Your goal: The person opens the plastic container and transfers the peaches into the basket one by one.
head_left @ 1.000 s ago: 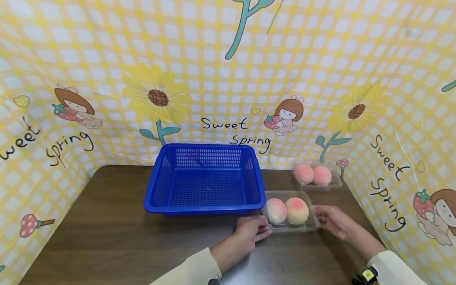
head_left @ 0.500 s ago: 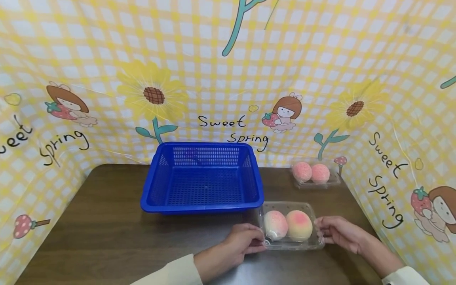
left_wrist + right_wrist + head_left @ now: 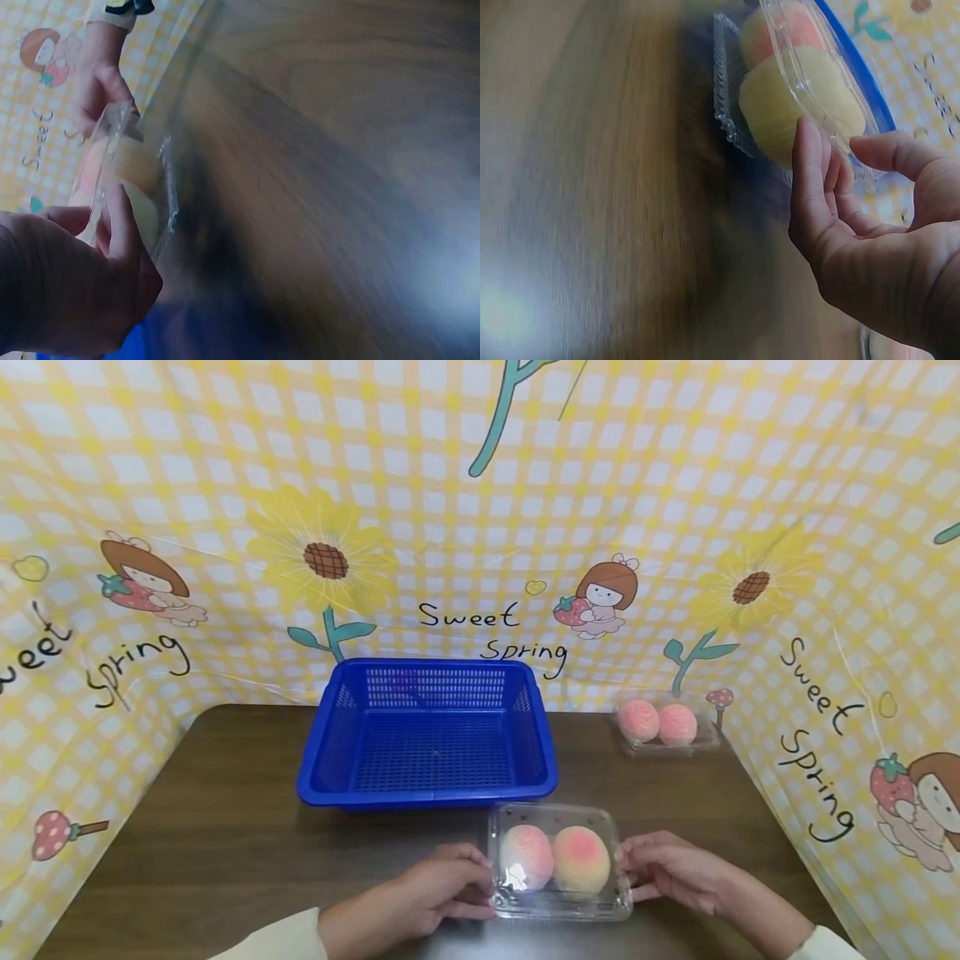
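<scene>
A clear plastic clamshell box (image 3: 558,906) with two peaches inside is held between my hands, just in front of the blue basket. One peach (image 3: 527,852) is pale pink; the other peach (image 3: 581,864) is yellow with a pink blush. My left hand (image 3: 438,889) pinches the box's left edge, thumb and fingers on either side of the rim in the left wrist view. At the opposite end, my right hand (image 3: 678,870) pinches the right edge. Both wrist views show the box (image 3: 791,67) raised off the tabletop.
The blue perforated basket (image 3: 427,797) stands at the back middle of the brown wooden table (image 3: 187,827). A second clear box (image 3: 705,739) with two pink peaches sits at the back right. Yellow checked cloth (image 3: 450,543) hangs behind and at the sides.
Both hands have brought the box of peaches leftward and closer to me, from beside the basket's right front corner to in front of it. The basket and second box have stayed put.
</scene>
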`<state>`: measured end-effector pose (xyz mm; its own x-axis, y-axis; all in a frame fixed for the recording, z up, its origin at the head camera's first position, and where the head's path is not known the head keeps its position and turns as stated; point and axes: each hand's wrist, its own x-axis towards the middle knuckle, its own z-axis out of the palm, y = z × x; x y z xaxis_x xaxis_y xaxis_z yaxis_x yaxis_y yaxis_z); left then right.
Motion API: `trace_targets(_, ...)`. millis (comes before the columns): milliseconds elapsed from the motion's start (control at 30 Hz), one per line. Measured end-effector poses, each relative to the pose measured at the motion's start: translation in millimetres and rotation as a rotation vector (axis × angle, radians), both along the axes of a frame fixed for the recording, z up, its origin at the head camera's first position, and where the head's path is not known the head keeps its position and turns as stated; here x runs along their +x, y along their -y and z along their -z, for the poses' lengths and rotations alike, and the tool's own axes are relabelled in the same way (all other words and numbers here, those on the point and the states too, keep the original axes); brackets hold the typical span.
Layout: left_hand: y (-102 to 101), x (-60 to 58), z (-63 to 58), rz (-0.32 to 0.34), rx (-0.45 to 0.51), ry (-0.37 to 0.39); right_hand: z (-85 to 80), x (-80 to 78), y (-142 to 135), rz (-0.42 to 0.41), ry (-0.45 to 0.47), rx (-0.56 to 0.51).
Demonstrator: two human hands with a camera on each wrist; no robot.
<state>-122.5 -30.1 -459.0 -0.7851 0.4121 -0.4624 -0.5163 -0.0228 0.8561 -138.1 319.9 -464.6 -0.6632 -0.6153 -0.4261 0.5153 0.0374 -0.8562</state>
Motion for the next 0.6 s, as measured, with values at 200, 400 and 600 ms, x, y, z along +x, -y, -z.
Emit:
trace_targets(200,37.9,-4.3,-3.7,0.031,-0.039,-0.005,-0.7,-0.7,37.4,0.040,-0.007,0.009)
trace_targets(400,66.9,-3.5,0.1,0.027,-0.063,0.008,5.4,-3.8,69.3,0.099,-0.016,0.035)
trace_targets(600,86.8,-3.6,4.8,0.024,-0.056,0.020,9.9,-8.6,90.6,0.118,-0.012,0.042)
